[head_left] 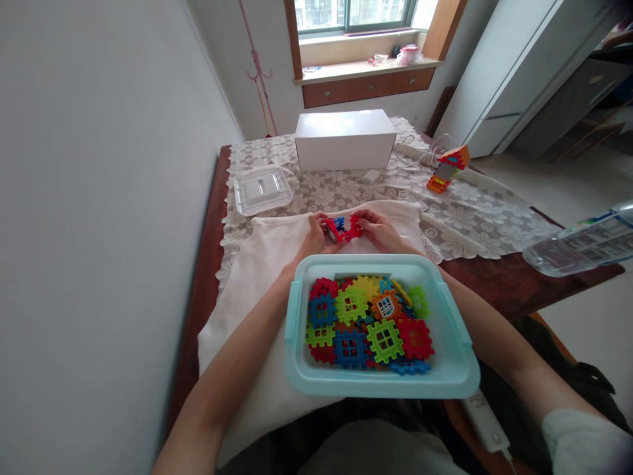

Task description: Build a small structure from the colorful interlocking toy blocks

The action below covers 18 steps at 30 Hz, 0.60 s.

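Note:
Beyond the tub, my left hand (317, 237) and my right hand (378, 229) hold a small group of red and blue interlocking plastic building pieces (353, 227) over the white cloth. My left fingers are closed on its left side. On the right, my thumb and fingers pinch a red notched piece. I cannot make out exactly how the pieces join. Close to me, between my forearms, is a light teal plastic tub (291, 330) filled with notched square pieces, among them a lime-green window piece (384, 340) and a blue window piece (351, 349).
A white box (345, 152) stands at the table's back. The clear plastic lid (263, 190) lies at left. An orange, red and green built structure (448, 169) stands at back right. A plastic bottle (583, 241) lies or leans at the right edge. A wall borders the left.

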Available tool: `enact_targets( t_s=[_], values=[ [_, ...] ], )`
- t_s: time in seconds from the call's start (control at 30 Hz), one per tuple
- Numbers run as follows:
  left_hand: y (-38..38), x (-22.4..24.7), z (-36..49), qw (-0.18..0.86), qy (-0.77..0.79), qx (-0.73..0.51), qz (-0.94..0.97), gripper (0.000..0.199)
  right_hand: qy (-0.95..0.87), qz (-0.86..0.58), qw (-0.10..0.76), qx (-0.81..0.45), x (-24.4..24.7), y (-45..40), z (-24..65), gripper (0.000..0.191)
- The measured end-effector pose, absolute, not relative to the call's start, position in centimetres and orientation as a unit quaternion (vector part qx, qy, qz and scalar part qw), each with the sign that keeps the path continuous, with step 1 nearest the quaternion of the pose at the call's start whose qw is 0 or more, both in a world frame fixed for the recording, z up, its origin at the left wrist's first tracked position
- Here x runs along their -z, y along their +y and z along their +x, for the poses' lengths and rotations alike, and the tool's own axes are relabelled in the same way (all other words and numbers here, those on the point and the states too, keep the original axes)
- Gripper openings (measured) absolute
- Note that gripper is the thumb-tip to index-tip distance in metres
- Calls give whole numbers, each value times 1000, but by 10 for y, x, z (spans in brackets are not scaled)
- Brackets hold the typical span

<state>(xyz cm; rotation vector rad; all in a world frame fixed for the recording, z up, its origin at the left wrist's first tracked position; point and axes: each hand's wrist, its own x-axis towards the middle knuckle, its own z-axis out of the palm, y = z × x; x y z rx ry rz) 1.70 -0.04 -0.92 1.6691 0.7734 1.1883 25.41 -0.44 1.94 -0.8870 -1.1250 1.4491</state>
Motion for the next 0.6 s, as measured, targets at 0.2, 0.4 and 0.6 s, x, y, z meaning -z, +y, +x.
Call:
enact_targets(
  t_s=[0.2, 0.4, 0.6],
  values=[
    [5, 6, 3, 476, 338, -459, 670, 83, -493, -368, 519, -594, -22, -3, 255, 42],
    [8, 11, 5, 518, 305, -454, 658, 88, -544, -386, 510, -543, -19, -3, 250, 42],
    [7, 9, 5, 516, 296, -452, 665, 92, -572, -400, 519, -494, -19, -5, 250, 42]
  ],
)
